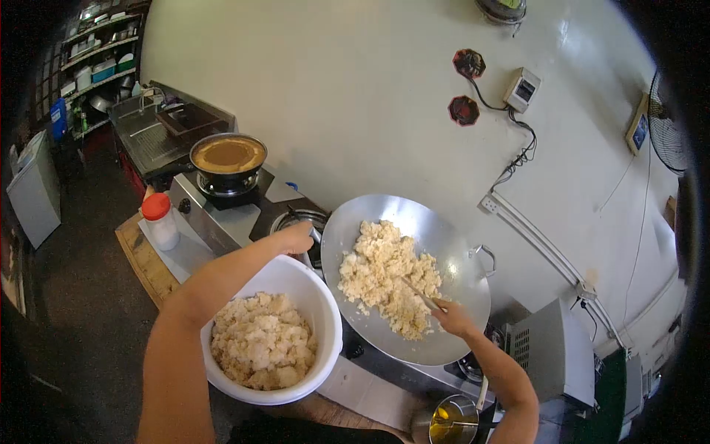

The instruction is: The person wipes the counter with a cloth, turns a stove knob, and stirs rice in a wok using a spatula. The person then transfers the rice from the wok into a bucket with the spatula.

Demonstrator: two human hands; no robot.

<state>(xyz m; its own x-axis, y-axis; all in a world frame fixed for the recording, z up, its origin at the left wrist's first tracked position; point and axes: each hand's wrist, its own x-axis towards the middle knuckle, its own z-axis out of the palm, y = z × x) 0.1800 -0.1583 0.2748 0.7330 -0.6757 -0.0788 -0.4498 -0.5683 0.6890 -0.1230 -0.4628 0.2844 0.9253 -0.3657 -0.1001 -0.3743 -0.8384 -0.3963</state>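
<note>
A wide metal wok (451,237) sits tilted on the stove with a heap of pale cooked rice (384,270) in it. My left hand (294,238) is closed round the wok's left side handle. With my right hand (455,320) I grip the handle of a metal spatula (424,297); its far end is buried in the rice. Below my left forearm stands a white plastic tub (330,348), which holds more clumped rice (262,340).
A black pan (228,172) of brown liquid sits on the left burner. A red-lidded jar (161,222) stands on the counter. At the lower right is a metal pot (462,407) with yellow liquid and a utensil. A grey metal box (558,355) stands right of the stove.
</note>
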